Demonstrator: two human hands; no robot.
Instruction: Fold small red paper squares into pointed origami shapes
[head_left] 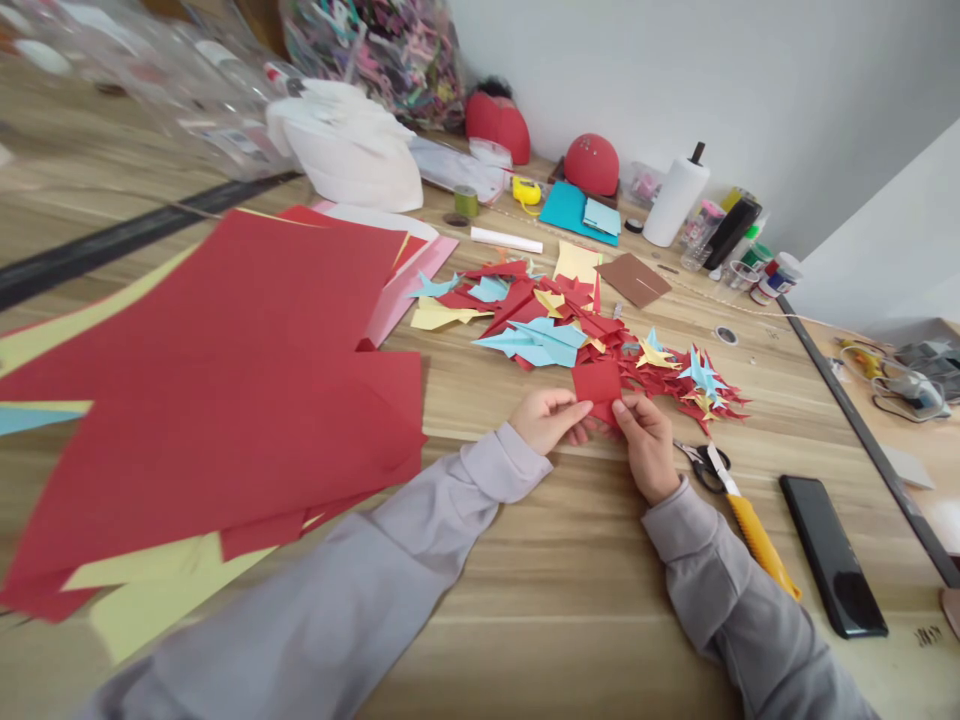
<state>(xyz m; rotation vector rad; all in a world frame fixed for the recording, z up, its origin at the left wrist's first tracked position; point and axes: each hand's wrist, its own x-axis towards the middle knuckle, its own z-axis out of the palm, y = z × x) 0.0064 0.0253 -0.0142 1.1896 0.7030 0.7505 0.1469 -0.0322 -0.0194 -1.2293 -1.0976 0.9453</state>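
Observation:
A small piece of red paper (597,381) is held up between my two hands over the wooden table. My left hand (549,418) pinches its lower left edge between thumb and fingers. At the lower right corner, my right hand (646,440) grips it the same way. Just beyond lies a heap of folded paper shapes in red, yellow and blue, with a blue paper plane (534,342) at its near side. Smaller pointed red, yellow and blue pieces (703,378) are piled to the right. My fingertips behind the paper are partly hidden.
Large red paper sheets (247,400) cover the left side. Scissors (705,464), a yellow-handled knife (757,540) and a black phone (832,555) lie to the right. Along the back stand a white roll (676,200), a yellow tape measure (526,190) and several small bottles.

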